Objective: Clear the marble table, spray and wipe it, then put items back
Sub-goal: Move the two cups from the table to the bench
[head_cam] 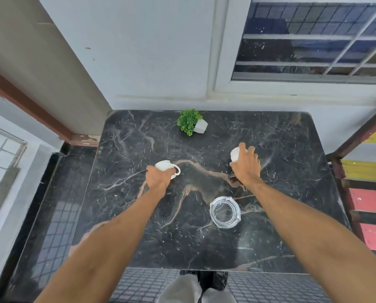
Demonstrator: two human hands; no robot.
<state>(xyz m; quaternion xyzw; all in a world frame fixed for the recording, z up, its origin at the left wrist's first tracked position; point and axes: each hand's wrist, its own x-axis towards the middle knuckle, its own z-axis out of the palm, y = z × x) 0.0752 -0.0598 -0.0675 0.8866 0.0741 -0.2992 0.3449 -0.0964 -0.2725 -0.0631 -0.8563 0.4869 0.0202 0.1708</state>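
The black marble table (121, 211) fills the middle of the head view. My left hand (158, 177) grips a white cup (164, 165) with a handle, left of centre on the table. My right hand (247, 166) curls its fingers over a second white cup (235, 154), right of centre. A clear glass jug (225, 212) stands near my right forearm. A small green plant in a white pot (192, 122) lies tipped near the far edge.
A white wall and a barred window (309, 38) rise behind the table. Painted stair steps (370, 200) stand at the right. Dark tiled floor (58, 215) runs along the left and front edges.
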